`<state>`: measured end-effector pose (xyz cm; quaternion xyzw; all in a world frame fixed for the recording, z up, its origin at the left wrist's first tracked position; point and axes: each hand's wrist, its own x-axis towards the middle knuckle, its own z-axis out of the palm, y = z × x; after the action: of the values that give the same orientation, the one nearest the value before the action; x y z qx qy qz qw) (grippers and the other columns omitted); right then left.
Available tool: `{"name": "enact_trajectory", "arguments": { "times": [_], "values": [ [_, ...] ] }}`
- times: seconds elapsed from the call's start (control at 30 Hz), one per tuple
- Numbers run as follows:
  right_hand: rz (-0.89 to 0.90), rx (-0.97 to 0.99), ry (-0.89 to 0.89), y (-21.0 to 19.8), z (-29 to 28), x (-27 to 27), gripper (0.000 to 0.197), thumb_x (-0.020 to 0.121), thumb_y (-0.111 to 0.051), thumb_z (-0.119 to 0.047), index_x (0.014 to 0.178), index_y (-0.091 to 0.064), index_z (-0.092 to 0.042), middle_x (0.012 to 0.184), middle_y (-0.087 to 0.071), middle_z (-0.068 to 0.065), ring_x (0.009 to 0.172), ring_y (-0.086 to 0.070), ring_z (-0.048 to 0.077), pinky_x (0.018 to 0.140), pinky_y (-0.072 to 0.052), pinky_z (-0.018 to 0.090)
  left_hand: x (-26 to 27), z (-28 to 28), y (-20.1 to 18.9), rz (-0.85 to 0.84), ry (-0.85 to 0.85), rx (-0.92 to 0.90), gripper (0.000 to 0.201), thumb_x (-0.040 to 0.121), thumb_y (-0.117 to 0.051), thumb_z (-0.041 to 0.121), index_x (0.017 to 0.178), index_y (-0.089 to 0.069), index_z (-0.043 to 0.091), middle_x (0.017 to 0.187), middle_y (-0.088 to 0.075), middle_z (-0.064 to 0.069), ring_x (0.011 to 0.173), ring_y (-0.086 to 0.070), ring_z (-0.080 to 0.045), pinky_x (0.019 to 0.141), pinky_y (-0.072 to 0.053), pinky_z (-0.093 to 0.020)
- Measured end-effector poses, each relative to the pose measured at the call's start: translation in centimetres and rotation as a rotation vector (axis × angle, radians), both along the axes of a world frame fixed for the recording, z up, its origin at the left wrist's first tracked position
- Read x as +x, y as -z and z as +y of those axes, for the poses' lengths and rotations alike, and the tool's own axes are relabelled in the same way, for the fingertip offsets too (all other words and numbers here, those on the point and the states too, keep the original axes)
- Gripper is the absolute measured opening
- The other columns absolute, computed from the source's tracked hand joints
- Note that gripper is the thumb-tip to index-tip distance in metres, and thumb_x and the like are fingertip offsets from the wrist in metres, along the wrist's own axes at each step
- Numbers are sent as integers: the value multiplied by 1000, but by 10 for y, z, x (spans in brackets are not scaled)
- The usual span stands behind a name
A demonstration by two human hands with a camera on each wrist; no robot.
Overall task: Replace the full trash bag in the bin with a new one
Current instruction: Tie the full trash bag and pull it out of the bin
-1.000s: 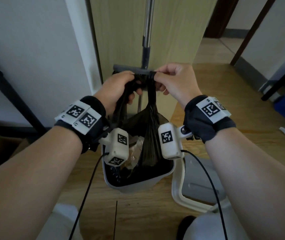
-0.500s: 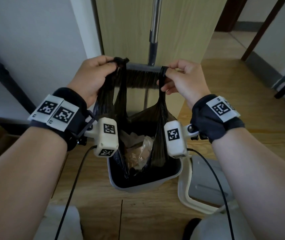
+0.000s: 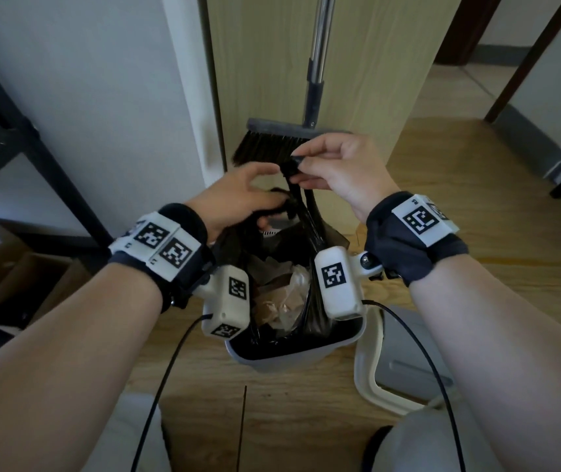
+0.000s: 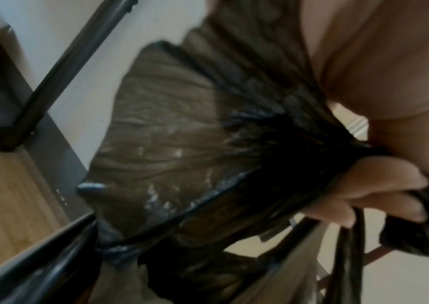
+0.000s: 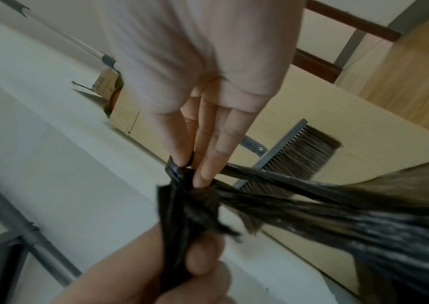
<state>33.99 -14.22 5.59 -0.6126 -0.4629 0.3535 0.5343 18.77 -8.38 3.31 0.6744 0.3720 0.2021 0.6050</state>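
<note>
A black trash bag (image 3: 306, 229) full of crumpled paper sits in a grey bin (image 3: 292, 352) on the floor. Both gathered top flaps meet above the bin. My right hand (image 3: 337, 168) pinches one twisted flap (image 5: 179, 174) between thumb and fingers, held highest. My left hand (image 3: 241, 195) sits just below and left of it, with fingers curled round the other flap (image 4: 364, 195). In the left wrist view the stretched bag (image 4: 172, 144) fills the middle. In the right wrist view the bag (image 5: 338, 216) runs off to the right from the pinch, with my left hand (image 5: 195, 267) below.
A broom (image 3: 279, 144) leans on the wooden door right behind my hands. The bin's white lid (image 3: 405, 366) lies on the floor to the right. A black shelf frame (image 3: 27, 137) and a cardboard box (image 3: 23, 281) stand at left. Wood floor lies to the right.
My hands were spread apart with the two bag flaps held wide. They have come together over the bin, and the left hand has dropped below the right with the flaps crossing.
</note>
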Motion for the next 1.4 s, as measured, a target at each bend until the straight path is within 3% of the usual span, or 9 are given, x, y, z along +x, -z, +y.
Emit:
{"name": "enact_trajectory", "arguments": {
  "times": [0.23,0.47,0.6,0.73,0.87,1.03,1.2,1.27,1.4],
  "values": [
    [22,-53,-162,3,0,-13,19,87,-58,8,96,-69,-5,80,-70,4,61,-69,5,67,-59,18,12,-8,15,83,-1,-46,15,86,-63,13,72,-59,16,37,-52,3,37,-48,-9,46,-46,-20],
    [-256,-172,-98,17,-2,-1,25,81,-71,-10,105,-69,-16,88,-70,0,66,-62,7,55,-52,19,10,8,32,-53,-125,-132,6,85,-64,8,91,-63,7,57,-58,-1,38,-49,-5,43,-48,-20],
    [-259,-269,-140,28,0,-2,15,78,-71,-1,82,-69,-15,73,-67,3,61,-63,10,61,-57,23,9,8,35,-24,-136,-152,4,86,-62,8,84,-63,4,50,-60,-2,37,-53,-8,44,-47,-22],
    [-236,-267,68,38,7,6,21,79,-67,4,68,-65,-14,66,-65,5,57,-61,14,63,-57,25,5,7,33,104,-48,-217,19,94,-52,18,83,-64,9,51,-67,1,39,-53,-9,49,-49,-22],
    [-46,-337,131,48,2,1,11,91,-58,-10,98,-67,-8,77,-64,7,54,-58,13,51,-52,21,0,3,31,172,12,-177,31,96,-50,22,69,-59,10,39,-55,4,46,-47,-12,50,-46,-19],
    [76,-596,-194,57,-4,-8,49,93,-45,-51,117,-61,-12,100,-71,7,54,-59,14,49,-43,21,-2,7,36,73,-275,-121,20,88,-62,19,71,-60,9,49,-56,2,43,-50,-9,48,-51,-21],
    [-253,-558,-363,60,-2,-13,5,82,-71,-16,86,-68,-15,66,-59,0,48,-49,7,38,-37,13,1,3,41,315,-236,422,12,87,-58,16,87,-69,10,65,-62,-3,61,-59,-19,69,-50,-32],
    [-287,-517,-280,60,-2,-11,11,80,-70,-7,77,-66,-17,61,-57,0,47,-47,8,36,-36,13,3,-1,38,409,-114,593,17,86,-57,13,92,-72,10,78,-65,-4,77,-61,-21,73,-47,-30],
    [-200,-467,-130,59,0,-4,19,80,-66,1,75,-60,-16,64,-59,3,49,-54,10,39,-44,13,8,-1,34,515,44,412,17,89,-54,17,78,-65,11,73,-61,-4,68,-57,-19,63,-41,-26]
  ]
}}
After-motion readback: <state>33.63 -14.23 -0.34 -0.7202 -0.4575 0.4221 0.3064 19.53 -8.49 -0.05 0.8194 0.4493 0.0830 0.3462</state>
